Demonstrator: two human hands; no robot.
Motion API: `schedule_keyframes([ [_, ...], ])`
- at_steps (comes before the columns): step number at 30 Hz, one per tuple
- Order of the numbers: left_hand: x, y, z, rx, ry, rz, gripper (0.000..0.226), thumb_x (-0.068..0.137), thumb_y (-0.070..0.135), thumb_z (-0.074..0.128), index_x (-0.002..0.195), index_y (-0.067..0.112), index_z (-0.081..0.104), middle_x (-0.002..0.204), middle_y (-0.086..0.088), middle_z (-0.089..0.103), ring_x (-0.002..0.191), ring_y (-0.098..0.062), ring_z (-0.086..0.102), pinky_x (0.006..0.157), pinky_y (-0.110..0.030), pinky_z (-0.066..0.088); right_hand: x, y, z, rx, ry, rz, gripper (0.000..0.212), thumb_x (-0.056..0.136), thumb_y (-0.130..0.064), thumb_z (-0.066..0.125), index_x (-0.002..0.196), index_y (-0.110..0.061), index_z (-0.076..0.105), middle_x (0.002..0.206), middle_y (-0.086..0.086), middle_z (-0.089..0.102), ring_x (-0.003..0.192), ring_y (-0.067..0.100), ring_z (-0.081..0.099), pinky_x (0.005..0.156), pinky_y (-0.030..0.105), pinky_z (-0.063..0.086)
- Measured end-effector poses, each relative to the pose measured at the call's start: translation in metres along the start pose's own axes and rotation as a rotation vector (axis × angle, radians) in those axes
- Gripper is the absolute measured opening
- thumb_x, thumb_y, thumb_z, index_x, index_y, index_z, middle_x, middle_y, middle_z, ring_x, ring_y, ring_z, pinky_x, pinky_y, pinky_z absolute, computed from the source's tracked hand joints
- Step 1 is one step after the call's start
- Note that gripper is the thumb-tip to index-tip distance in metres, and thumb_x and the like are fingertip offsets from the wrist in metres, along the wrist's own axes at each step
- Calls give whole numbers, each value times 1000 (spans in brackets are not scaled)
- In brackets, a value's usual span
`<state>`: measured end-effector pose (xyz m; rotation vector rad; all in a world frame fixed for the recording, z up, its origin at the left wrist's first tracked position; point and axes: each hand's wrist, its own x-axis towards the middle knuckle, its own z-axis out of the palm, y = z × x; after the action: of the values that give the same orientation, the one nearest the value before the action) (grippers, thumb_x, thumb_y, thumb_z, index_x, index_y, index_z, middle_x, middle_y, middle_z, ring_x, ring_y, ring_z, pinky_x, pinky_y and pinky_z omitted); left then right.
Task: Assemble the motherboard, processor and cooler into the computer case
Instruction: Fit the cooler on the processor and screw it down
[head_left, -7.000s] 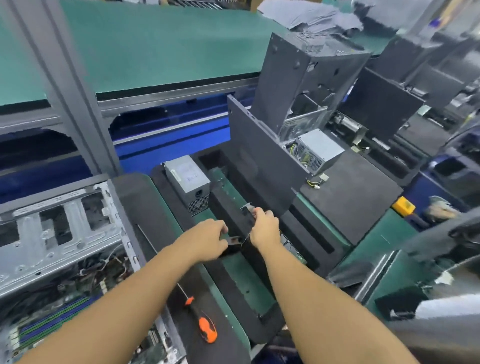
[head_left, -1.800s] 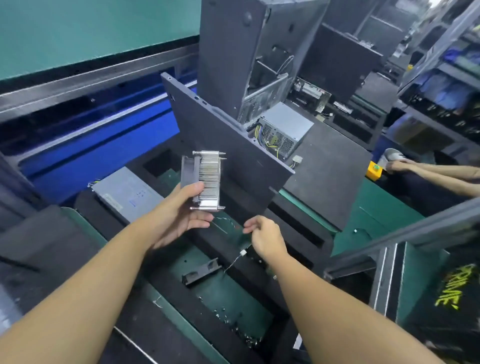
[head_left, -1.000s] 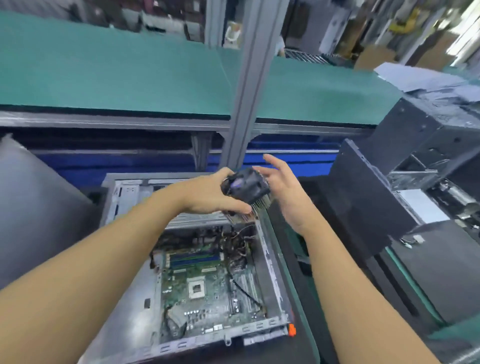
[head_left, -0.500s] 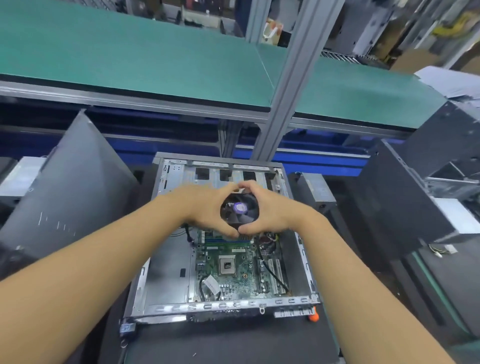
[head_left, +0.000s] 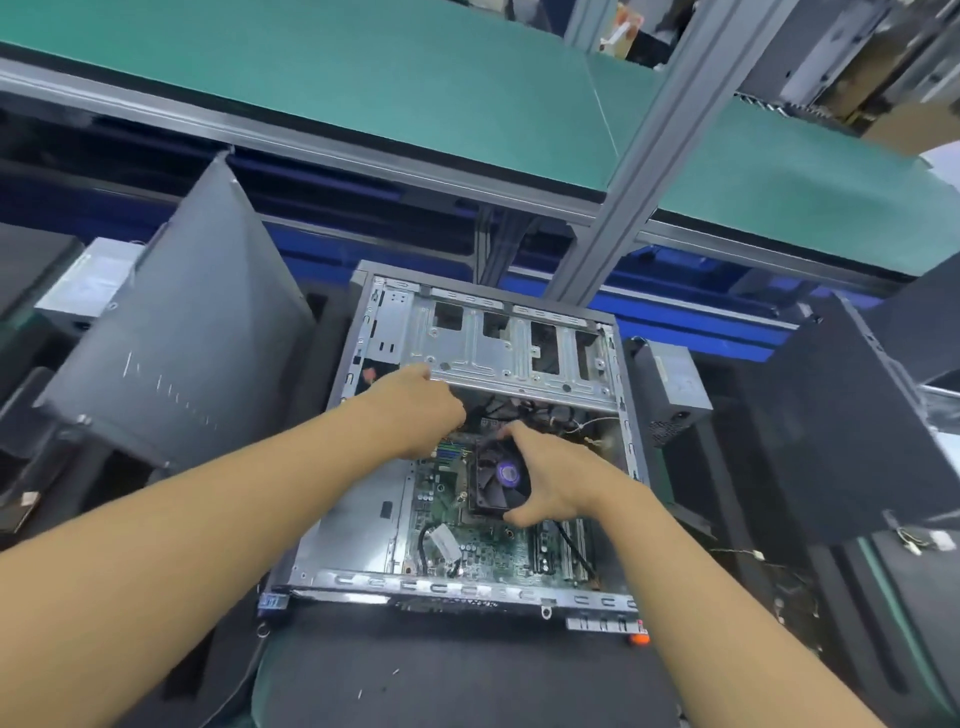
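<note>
A single wide-angle view from the person's head looks forward and steeply down, close above the open computer case (head_left: 483, 457) lying on the tabletop (head_left: 457, 670). Both forearms reach in from the bottom edge, and a green shelf (head_left: 363, 88) crosses the top.

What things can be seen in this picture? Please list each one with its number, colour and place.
computer case: one, silver metal, open, lying at the centre.
motherboard: one, green, inside the case.
cooler: one, black fan with purple hub, on the motherboard.
side panels: two, grey at left, dark at right, both leaning.
power supplies: two, grey, right of the case and far left.
shelf: one, green top, above.
post: one, grey, slanting behind the case.
left hand: one, reaching into the case.
right hand: one, gripping the cooler.
</note>
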<state>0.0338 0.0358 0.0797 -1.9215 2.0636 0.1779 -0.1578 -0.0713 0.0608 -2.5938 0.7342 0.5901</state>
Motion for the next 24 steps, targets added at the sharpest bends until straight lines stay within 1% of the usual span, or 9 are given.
schedule_keyframes([
  [2,0,2,4,-169,-96,-40,7,93,12,50,91,15,57,95,-4,61,79,-24,55,70,-35,47,2,0,7,-53,18,-13,101,60,-52,82,140,-24,29,120,4,59,102,27,59,88,42,52],
  [5,-6,-1,12,-331,-191,-87,16,91,6,52,101,12,62,106,-7,63,86,-24,57,72,-34,47,7,1,17,-131,68,-54,97,59,-59,80,137,-19,37,115,1,61,101,26,58,98,38,43],
  [8,-14,-3,23,-427,-259,-183,31,85,-10,47,99,11,65,105,-6,64,80,-23,56,70,-31,46,10,1,25,-105,69,-90,96,60,-59,80,137,-20,38,115,-4,62,99,21,56,103,35,36],
  [11,-15,0,24,-483,-177,-308,25,88,-8,46,97,7,65,105,-10,65,79,-25,61,72,-33,48,13,0,27,-136,74,-95,95,61,-60,80,137,-20,39,114,-3,62,101,21,56,102,35,35],
  [15,-11,3,26,-410,-50,-394,19,93,-4,43,100,12,48,89,-5,51,80,-28,59,66,-36,45,17,-3,30,-188,86,-113,93,60,-64,78,133,-20,41,112,-4,61,102,21,57,99,36,35],
  [18,-8,0,28,-622,-111,-380,19,99,5,39,115,11,48,98,-9,56,84,-29,57,72,-40,48,18,-6,35,-230,110,-122,88,59,-66,77,125,-20,44,105,-6,57,99,21,56,97,38,35],
  [20,-6,-1,28,-807,-159,-371,22,98,7,37,116,9,49,106,-11,56,90,-27,54,78,-41,46,18,-7,36,-251,106,-119,87,58,-68,77,124,-20,44,104,-5,56,98,21,55,97,39,35],
  [22,-3,0,28,-957,-133,-394,31,95,0,37,117,10,56,108,-5,54,96,-25,54,78,-31,43,18,-8,36,-268,100,-114,86,58,-69,76,122,-20,43,104,-5,56,97,21,55,96,40,35],
  [24,-2,2,28,-1040,-86,-449,35,94,-3,40,119,9,61,113,-4,60,101,-24,58,79,-28,47,19,-9,36,-271,94,-108,87,59,-69,77,123,-20,43,107,-4,57,99,21,54,95,40,35],
])
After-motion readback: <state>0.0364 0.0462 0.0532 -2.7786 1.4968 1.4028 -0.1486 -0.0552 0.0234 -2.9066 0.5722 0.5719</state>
